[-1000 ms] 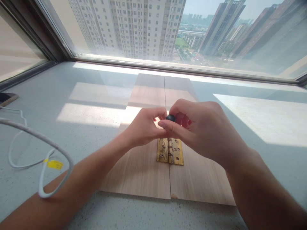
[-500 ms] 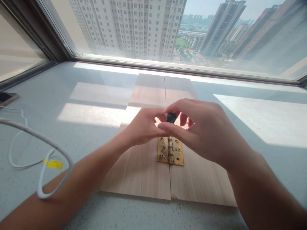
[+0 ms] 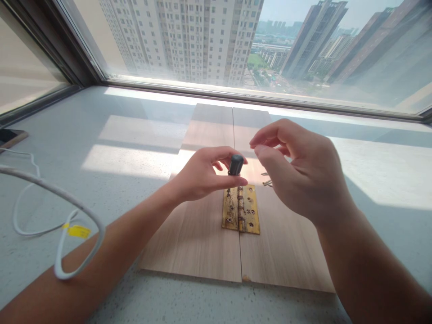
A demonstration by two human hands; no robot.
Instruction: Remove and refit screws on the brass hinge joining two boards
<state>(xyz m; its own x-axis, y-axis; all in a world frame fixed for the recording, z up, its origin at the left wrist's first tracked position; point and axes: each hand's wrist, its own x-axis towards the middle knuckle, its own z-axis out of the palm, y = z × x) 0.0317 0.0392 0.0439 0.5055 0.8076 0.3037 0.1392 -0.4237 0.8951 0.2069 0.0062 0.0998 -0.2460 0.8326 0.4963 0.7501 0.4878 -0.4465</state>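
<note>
A brass-coloured butt hinge, worn and stained, lies flat across the seam between two pale wood boards, with screw heads and holes visible in its leaves. Above its far end a screwdriver stands roughly upright, its dark handle showing and its tip hidden. My left hand is closed around it, thumb on the near side and fingers behind. Up and to the right of the handle, my right hand is off it, fingers loosely curled, with nothing visible in them. Several screws lie on the right board beside that hand, partly covered.
A white cable with a yellow tag loops over my left forearm. A dark phone-like object rests at the far left of the speckled white sill. The window frame runs along the back.
My right hand has let go of the screwdriver handle and moved up and right, uncovering screws on the board. My left hand stays at the screwdriver.
</note>
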